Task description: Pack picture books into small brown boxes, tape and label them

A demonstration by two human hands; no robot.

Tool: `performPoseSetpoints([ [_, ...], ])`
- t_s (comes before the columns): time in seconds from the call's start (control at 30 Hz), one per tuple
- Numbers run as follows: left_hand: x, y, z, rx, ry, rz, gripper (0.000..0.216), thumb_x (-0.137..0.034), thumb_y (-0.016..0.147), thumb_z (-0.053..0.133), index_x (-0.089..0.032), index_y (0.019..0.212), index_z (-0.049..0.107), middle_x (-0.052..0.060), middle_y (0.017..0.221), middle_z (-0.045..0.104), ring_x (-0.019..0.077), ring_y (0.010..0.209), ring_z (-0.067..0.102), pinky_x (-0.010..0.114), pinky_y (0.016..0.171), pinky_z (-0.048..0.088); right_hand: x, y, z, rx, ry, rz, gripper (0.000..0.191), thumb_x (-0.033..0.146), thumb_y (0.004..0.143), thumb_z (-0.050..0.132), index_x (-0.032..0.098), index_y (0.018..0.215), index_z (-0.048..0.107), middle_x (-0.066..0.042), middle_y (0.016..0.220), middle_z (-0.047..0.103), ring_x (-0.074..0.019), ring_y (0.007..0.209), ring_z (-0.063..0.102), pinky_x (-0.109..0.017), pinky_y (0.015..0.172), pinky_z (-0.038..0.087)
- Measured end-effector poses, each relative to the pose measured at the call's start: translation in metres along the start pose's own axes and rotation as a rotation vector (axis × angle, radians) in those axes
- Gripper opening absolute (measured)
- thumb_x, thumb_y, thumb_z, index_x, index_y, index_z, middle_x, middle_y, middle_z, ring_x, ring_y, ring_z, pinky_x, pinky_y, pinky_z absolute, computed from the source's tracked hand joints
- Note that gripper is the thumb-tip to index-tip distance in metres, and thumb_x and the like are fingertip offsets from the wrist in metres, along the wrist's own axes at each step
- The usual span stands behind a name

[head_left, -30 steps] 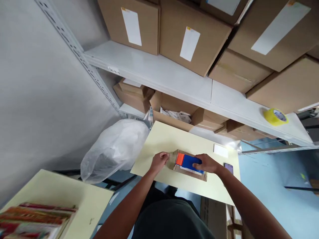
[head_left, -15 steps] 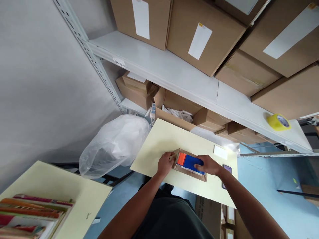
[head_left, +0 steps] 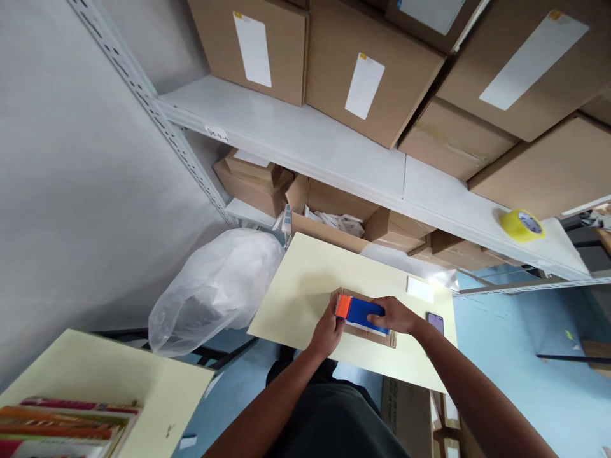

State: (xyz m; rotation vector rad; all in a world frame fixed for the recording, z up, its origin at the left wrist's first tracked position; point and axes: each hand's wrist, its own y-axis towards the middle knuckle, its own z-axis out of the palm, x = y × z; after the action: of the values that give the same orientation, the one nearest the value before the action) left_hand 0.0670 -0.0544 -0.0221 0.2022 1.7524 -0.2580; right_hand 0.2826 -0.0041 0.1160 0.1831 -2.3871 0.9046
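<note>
A small blue box with an orange end (head_left: 360, 313) lies over a flattened-looking brown cardboard piece (head_left: 389, 340) on the pale yellow table. My left hand (head_left: 328, 329) is closed around the orange end, its thumb on the near side. At the other end, my right hand (head_left: 394, 315) grips the blue part, fingers over the top and thumb on its face. The palms hide both tips of the box. Whether the cardboard is an open carton or a loose sheet, I cannot tell.
A white card (head_left: 421, 289) and a phone (head_left: 435, 323) lie on the table (head_left: 286, 299). Left of it is a clear plastic bag (head_left: 219, 280). Behind runs a white shelf (head_left: 296, 137) with cardboard boxes (head_left: 367, 70) and yellow tape (head_left: 521, 225). Books (head_left: 62, 423) sit at lower left.
My left hand has moved from the cardboard's left edge onto the orange end of the box. The right hand keeps its grip. The camera view has shifted slightly.
</note>
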Motion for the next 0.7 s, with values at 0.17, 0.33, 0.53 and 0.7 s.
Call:
performPoseSetpoints([
  [0.17, 0.011, 0.017, -0.021, 0.14, 0.167, 0.067, 0.08, -0.022, 0.092, 0.056, -0.023, 0.163, 0.019, 0.011, 0.169, 0.025, 0.0274, 0.156, 0.025, 0.048, 0.126, 0.028, 0.0, 0.001, 0.001, -0.03, 0.037, -0.001, 0.022, 0.041, 0.08, 0.065, 0.019, 0.08, 0.067, -0.001, 0.077, 0.07, -0.0178, 0.07, 0.062, -0.026, 0.062, 0.043],
  [0.33, 0.013, 0.04, -0.038, 0.266, 0.332, 0.247, 0.074, -0.023, 0.092, 0.057, -0.024, 0.161, 0.029, 0.011, 0.17, 0.023, 0.0275, 0.155, 0.025, 0.048, 0.124, 0.033, 0.0, 0.001, -0.002, -0.052, 0.035, -0.003, 0.025, 0.044, 0.081, 0.067, 0.019, 0.081, 0.068, -0.003, 0.081, 0.072, -0.0182, 0.073, 0.064, -0.026, 0.063, 0.044],
  [0.53, 0.011, 0.041, -0.037, 0.31, 0.528, 0.292, 0.063, -0.026, 0.1, 0.046, -0.02, 0.16, 0.029, 0.014, 0.169, 0.026, 0.027, 0.157, 0.022, 0.048, 0.125, 0.031, -0.004, -0.009, -0.008, -0.024, 0.006, -0.004, 0.035, 0.054, 0.083, 0.067, 0.019, 0.086, 0.07, -0.006, 0.084, 0.073, -0.0203, 0.074, 0.066, -0.027, 0.062, 0.044],
  [0.7, 0.001, 0.04, -0.038, 0.314, 0.572, 0.252, 0.057, -0.018, 0.097, 0.045, -0.023, 0.153, 0.042, 0.011, 0.168, 0.027, 0.026, 0.156, 0.025, 0.046, 0.123, 0.034, -0.019, -0.024, -0.016, -0.025, 0.016, 0.02, 0.037, 0.054, 0.081, 0.069, 0.018, 0.086, 0.072, -0.007, 0.086, 0.075, -0.0208, 0.074, 0.067, -0.027, 0.063, 0.046],
])
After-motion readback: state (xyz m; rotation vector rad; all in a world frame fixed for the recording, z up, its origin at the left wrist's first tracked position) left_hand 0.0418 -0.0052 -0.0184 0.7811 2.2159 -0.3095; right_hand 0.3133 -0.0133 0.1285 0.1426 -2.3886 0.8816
